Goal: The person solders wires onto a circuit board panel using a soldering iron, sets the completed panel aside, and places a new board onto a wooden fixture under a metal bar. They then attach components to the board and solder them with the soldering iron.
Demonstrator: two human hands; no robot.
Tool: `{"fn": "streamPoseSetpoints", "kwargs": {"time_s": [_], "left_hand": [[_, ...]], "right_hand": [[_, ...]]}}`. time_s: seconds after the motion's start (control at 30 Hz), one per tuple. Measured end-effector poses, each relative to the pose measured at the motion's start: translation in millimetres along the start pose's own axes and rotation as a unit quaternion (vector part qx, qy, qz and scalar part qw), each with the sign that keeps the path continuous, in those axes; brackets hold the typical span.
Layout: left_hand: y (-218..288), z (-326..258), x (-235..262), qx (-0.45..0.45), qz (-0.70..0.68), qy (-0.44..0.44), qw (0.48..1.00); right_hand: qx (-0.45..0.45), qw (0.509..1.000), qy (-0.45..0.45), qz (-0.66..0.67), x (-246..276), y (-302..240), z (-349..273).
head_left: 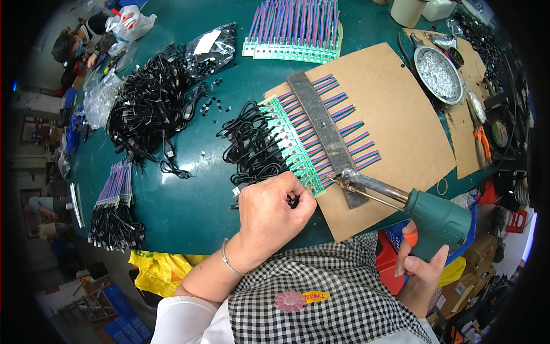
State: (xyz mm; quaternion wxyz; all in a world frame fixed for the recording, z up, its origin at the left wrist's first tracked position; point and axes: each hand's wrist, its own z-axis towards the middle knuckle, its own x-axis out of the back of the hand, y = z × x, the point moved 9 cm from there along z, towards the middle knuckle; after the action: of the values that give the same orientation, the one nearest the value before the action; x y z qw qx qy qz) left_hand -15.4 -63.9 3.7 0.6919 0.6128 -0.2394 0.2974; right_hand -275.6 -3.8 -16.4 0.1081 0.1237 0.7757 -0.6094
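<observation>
My right hand (425,265) is closed round the handle of a green soldering gun (440,219), fingers at its orange trigger. The gun's tip reaches left, close to the near end of a green circuit board strip (293,143). Over that same end my left hand (269,207) is closed in a pinch, with a bit of black cable (293,202) showing between thumb and fingers. Black USB cables (252,140) lie along the strip's left side. Striped ribbon wires (360,150) run out to the right, under a flat grey bar (325,123). All rest partly on a brown board (395,109).
A heap of black cables (149,109) and a bag of small black parts (212,50) lie left on the green table (189,223). Finished-looking bundles (116,206) sit near its left edge. More wired strips (295,34) are at the back; a metal dish (438,74) stands right.
</observation>
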Motion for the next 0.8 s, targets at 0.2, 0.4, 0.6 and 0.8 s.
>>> {"fn": "streamPoseSetpoints", "kwargs": {"time_s": [0.2,0.4,0.6,0.8], "left_hand": [[-0.3,-0.6,0.7,0.004,-0.003,-0.003,1.0],[-2.0,-1.1,-0.6,0.006,-0.012,-0.027,1.0],[-3.2,13.0,-4.0,-0.006,-0.069,-0.154,0.986],[6.4,24.1,-11.6,-0.029,-0.031,-0.213,0.976]], "right_hand": [[-0.028,0.998,-0.036,0.043,3.3,1.8,-4.2],[-0.035,0.998,-0.046,0.032,7.1,3.5,-5.7],[0.002,0.999,-0.052,0.013,5.1,-6.8,-6.0],[-0.002,0.998,-0.055,-0.017,7.2,-1.0,-8.6]]}}
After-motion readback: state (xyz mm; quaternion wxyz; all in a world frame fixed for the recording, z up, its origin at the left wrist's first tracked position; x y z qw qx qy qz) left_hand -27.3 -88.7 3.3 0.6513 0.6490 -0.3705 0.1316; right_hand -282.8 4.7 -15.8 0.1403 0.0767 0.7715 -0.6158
